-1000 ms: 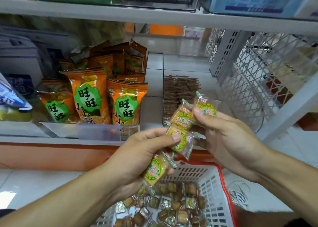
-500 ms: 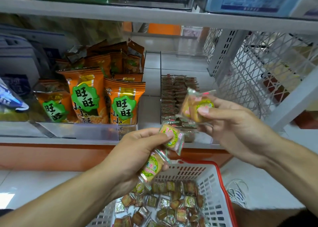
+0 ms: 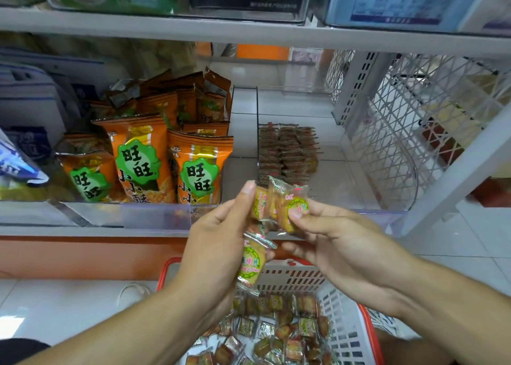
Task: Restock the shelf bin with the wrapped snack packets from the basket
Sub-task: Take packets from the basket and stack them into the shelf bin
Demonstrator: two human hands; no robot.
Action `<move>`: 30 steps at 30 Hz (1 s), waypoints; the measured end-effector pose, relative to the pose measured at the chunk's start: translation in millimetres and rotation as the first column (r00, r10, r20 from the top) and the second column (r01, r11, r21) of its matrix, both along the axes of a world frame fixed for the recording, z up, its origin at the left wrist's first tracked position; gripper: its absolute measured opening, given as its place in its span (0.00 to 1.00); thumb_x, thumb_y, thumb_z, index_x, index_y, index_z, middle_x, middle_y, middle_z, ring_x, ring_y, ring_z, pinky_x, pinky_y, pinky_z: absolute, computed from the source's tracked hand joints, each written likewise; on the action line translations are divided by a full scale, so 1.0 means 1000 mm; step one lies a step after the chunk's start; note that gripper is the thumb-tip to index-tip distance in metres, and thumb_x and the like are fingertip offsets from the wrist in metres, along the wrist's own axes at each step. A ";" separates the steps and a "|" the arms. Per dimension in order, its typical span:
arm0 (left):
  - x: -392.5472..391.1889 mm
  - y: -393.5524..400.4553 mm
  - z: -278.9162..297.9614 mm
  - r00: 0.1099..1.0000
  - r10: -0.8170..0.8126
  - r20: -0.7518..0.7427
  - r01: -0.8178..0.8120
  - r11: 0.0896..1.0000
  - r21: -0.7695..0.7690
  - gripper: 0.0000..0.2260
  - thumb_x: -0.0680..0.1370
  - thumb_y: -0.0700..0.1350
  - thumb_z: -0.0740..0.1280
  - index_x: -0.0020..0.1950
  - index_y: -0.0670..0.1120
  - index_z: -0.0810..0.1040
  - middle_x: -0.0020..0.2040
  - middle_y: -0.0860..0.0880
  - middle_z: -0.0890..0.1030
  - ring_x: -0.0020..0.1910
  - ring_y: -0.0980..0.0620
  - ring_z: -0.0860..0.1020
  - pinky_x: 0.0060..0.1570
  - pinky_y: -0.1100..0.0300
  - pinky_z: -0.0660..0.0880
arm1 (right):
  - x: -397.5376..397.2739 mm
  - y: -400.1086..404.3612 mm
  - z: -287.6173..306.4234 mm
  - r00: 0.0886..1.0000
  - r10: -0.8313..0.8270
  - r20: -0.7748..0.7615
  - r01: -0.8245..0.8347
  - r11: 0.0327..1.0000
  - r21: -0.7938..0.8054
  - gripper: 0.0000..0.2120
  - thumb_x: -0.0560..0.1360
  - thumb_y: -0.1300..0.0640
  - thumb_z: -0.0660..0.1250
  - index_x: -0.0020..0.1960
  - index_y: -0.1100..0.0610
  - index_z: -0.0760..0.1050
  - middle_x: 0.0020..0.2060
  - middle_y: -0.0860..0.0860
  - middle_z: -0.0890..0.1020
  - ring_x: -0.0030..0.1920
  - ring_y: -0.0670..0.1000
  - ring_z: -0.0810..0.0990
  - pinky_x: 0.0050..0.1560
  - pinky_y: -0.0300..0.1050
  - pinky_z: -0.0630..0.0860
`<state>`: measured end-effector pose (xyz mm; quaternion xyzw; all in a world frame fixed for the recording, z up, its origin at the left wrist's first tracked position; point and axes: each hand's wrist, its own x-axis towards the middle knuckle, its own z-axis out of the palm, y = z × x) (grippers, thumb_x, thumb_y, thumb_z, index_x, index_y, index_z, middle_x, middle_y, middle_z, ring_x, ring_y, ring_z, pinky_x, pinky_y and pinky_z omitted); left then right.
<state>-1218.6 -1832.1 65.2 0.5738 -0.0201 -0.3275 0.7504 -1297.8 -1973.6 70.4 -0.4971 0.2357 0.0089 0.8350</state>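
Observation:
My left hand (image 3: 218, 248) grips yellow wrapped snack packets with green round labels: one (image 3: 251, 262) hangs down in its palm, another (image 3: 261, 204) is pinched at the thumb tip. My right hand (image 3: 331, 240) pinches a packet (image 3: 294, 209) of the same kind between thumb and fingers, pressed against the left hand's upper packet. Both hands hover above the white basket with a red rim (image 3: 345, 317), which holds several small wrapped snacks (image 3: 276, 334). Behind the hands, the clear shelf bin (image 3: 345, 171) holds neat rows of brown packets (image 3: 287, 151).
Orange snack bags (image 3: 138, 160) fill the bin to the left behind a clear front lip. The upper shelf edge (image 3: 249, 32) runs overhead. A white mesh rack (image 3: 414, 115) and slanted post (image 3: 456, 171) stand right. White tiled floor (image 3: 69, 303) lies below.
My right hand has come back from the shelf bin toward the left hand, bringing its packet against the left hand's packets. The view has shifted so the basket sits further right.

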 end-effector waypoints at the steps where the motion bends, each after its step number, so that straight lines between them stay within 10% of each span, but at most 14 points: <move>1: 0.001 0.001 0.000 1.000 -0.007 -0.017 0.007 1.000 0.004 0.21 0.73 0.63 0.70 0.49 0.47 0.88 0.41 0.44 0.87 0.31 0.50 0.82 0.32 0.58 0.79 | 0.000 -0.001 0.000 1.000 0.019 0.004 -0.019 0.999 -0.046 0.15 0.77 0.62 0.65 0.63 0.59 0.81 0.52 0.55 0.84 0.47 0.48 0.80 0.48 0.42 0.76; 15: -0.003 0.007 -0.005 0.981 -0.151 -0.125 0.148 0.988 -0.032 0.08 0.77 0.45 0.70 0.47 0.45 0.89 0.35 0.42 0.80 0.25 0.50 0.77 0.22 0.60 0.74 | 0.002 -0.020 0.010 0.993 -0.013 0.116 0.058 0.918 -0.393 0.18 0.80 0.61 0.63 0.70 0.56 0.75 0.60 0.51 0.84 0.64 0.50 0.80 0.72 0.51 0.69; 30: 0.009 -0.003 -0.009 0.980 -0.163 0.118 0.161 0.987 0.023 0.09 0.80 0.44 0.70 0.58 0.53 0.86 0.50 0.46 0.88 0.38 0.50 0.86 0.30 0.56 0.80 | 0.007 -0.028 0.016 0.996 0.077 0.054 -0.075 0.996 -0.050 0.18 0.77 0.60 0.65 0.63 0.66 0.79 0.59 0.65 0.82 0.58 0.61 0.81 0.65 0.56 0.77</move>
